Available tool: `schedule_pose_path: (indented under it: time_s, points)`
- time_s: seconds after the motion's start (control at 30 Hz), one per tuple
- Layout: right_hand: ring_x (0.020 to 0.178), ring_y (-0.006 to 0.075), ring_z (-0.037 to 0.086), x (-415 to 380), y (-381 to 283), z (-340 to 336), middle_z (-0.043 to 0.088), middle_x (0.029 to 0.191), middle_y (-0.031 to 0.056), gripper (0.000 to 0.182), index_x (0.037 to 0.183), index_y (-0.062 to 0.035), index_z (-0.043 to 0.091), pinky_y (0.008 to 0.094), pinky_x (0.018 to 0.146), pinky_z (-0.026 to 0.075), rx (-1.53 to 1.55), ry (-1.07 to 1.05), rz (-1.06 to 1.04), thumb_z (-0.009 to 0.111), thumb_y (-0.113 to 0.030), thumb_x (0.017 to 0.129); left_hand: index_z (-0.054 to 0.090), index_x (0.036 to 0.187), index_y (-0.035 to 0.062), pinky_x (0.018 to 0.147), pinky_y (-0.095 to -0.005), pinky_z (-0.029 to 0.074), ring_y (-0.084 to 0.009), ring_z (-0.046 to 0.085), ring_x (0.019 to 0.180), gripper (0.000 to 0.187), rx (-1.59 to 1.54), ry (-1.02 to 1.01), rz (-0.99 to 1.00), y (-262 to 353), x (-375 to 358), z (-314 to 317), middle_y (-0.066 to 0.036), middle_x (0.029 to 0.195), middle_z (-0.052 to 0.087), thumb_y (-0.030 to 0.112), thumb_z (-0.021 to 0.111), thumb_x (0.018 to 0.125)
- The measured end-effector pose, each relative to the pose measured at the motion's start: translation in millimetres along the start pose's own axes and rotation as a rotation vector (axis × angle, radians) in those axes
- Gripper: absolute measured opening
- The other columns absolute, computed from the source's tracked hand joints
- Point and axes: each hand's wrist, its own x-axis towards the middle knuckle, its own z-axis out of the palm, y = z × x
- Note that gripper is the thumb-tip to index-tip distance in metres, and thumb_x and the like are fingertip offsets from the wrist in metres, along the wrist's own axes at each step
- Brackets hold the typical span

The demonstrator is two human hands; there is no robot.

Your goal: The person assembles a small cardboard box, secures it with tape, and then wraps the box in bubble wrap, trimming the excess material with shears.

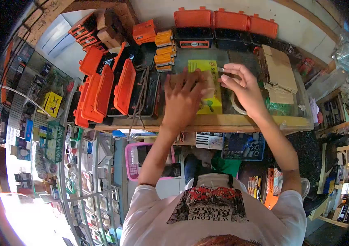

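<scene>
My left hand point(184, 95) lies palm down with its fingers spread over a small brown cardboard piece point(209, 87), which it partly covers. Under that piece is a yellow-green printed box or sheet point(204, 64) on the glass-topped counter. To the right, my right hand point(244, 88) is raised with its thumb and fingers apart. A small pale glint shows by its fingertips, too faint to name. Beneath the right wrist sits a round roll point(236, 105), perhaps tape, partly hidden by the hand.
Orange-lidded black toolboxes point(96, 92) stand open at the left, and more toolboxes point(195, 37) line the back. Several small yellow boxes point(165, 53) are stacked near the middle. Flattened cardboard point(279, 69) lies at the right. A pink basket point(130, 164) is below the counter's wooden edge point(223, 120).
</scene>
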Motion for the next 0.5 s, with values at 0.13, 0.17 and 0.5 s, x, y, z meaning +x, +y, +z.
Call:
schedule_pose_path:
  time_s: [0.13, 0.17, 0.5]
  points:
    - [0.111, 0.0238, 0.069, 2.9, 3.7, 14.9, 0.058, 0.132, 0.0159, 0.042, 0.132, -0.0008, 0.053, 0.03, 0.089, 0.055, -0.136, 0.05, -0.051, 0.072, -0.014, 0.096, 0.066, 0.124, 0.0148, 0.11, -0.0635, 0.034, -0.0292, 0.053, 0.132, 0.035, 0.014, 0.01, 0.0, -1.4, 0.4, 2.1, -0.003, 0.139, 0.06, 0.027, 0.067, 0.09]
    - [0.109, 0.0232, 0.07, 3.9, 3.2, 18.0, 0.058, 0.13, 0.0156, 0.043, 0.132, -0.001, 0.054, 0.0296, 0.089, 0.055, -0.159, 0.068, -0.061, 0.073, -0.015, 0.096, 0.066, 0.123, 0.0149, 0.11, -0.0634, 0.034, -0.0291, 0.053, 0.132, 0.035, 0.011, 0.011, 0.002, -1.9, 0.5, 2.3, -0.003, 0.139, 0.06, 0.027, 0.067, 0.09]
    - [0.071, 0.0114, 0.058, 9.9, -3.7, 38.6, 0.062, 0.119, 0.0138, 0.052, 0.138, -0.0022, 0.052, 0.0266, 0.071, 0.049, -0.356, 0.174, -0.135, 0.066, -0.035, 0.1, 0.067, 0.121, 0.016, 0.107, -0.0661, 0.035, -0.0316, 0.054, 0.125, 0.033, 0.032, 0.019, 0.002, 2.5, 0.6, 3.7, -0.001, 0.14, 0.06, 0.027, 0.065, 0.09]
